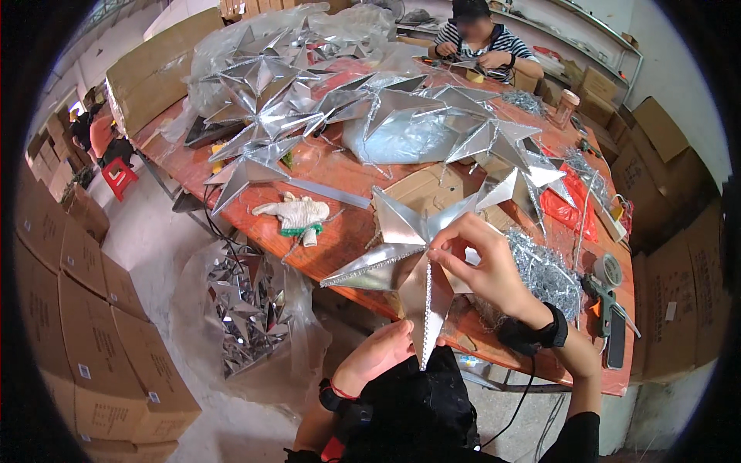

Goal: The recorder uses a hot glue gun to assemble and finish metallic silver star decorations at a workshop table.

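A silver five-pointed star (386, 258) with folded, raised ridges is tilted up in front of me at the table's near edge. Sparkling bead trim (427, 309) runs down the ridge of its lowest point, and another ridge to the left carries beads too. My left hand (378, 356) grips that lowest point near its tip, fingers partly behind it. At the star's centre my right hand (486, 258) pinches with thumb and forefinger at the upper end of the bead trim. A white knitted glove (297, 212) with a green cuff lies left of the star.
Several silver stars (262, 116) are piled across the orange-red table (266, 231). Tangled bead strands (544, 274), a glue gun (602, 297), tape roll (607, 270) and phone (615, 337) lie right. A plastic bag (247, 316) of silver pieces stands left below. A co-worker (486, 42) sits opposite.
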Demonstrator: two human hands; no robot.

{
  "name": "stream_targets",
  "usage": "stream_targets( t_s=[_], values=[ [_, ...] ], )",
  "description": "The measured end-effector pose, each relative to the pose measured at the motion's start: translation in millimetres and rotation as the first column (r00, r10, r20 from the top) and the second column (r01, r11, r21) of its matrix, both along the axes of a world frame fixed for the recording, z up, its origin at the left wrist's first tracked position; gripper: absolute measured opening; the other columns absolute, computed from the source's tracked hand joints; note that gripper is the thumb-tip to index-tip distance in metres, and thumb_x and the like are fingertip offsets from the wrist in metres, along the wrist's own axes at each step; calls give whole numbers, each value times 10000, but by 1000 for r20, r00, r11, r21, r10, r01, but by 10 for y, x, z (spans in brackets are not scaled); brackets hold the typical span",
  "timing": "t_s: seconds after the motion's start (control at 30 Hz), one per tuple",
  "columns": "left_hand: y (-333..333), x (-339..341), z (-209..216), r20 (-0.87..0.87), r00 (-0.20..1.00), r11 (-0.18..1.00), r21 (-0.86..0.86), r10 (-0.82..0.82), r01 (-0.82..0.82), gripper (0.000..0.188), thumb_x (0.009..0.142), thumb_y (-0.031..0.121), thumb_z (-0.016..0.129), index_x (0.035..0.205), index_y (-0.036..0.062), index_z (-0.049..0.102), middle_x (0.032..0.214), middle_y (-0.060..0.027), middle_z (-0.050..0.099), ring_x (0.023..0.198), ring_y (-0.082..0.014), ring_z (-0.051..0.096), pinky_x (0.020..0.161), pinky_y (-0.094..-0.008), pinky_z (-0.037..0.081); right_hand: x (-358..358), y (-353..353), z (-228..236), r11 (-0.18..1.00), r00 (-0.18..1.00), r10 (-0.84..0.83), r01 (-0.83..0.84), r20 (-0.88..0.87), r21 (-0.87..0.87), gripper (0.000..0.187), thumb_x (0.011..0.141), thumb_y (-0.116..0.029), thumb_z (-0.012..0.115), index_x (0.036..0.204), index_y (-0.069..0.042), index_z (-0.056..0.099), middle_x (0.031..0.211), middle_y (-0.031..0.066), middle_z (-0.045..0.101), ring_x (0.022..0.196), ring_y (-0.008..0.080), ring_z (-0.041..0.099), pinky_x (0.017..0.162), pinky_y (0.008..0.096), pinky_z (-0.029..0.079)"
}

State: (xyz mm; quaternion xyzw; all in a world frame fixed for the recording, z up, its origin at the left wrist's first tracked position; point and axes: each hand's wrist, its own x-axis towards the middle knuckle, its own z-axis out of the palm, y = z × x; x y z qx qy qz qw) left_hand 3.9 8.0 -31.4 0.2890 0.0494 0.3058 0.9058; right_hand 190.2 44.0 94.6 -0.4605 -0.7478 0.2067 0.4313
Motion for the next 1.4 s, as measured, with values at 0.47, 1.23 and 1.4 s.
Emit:
stream_targets(
  t_s=[0.47, 1.23, 1.4],
  values=[
    [-25, 7, 9, 16, 1000, 999, -41, 17, -16, 472, 946, 350, 439, 1247, -14, 449, 1163, -149, 560, 1113, -240, 522, 966, -374, 382, 33, 2, -42, 1000, 999, -15, 15, 29, 9, 123, 757, -69, 692, 857, -35, 629, 782, 55, 542, 620, 138, 536, 570, 258, 448],
    [128, -39, 885, 135, 353, -198, 969, 926, 149, 257, 807, 177, 628, 1051, 97, 622, 1162, 10, 578, 1109, -241, 455, 940, -374, 360, 20, 8, -52, 997, 999, -38, 35, -34, -76, 233, 756, -96, 705, 950, -52, 583, 721, 51, 552, 576, 112, 523, 541, 252, 433],
    [210, -11, 869, 142, 331, -216, 956, 933, 200, 258, 825, 212, 609, 1056, 99, 621, 1164, 17, 580, 1116, -238, 456, 909, -374, 363, 16, -3, -46, 996, 998, -53, 51, -22, -71, 235, 755, -101, 707, 948, -53, 582, 716, 52, 552, 570, 116, 525, 534, 257, 434]
  ],
)
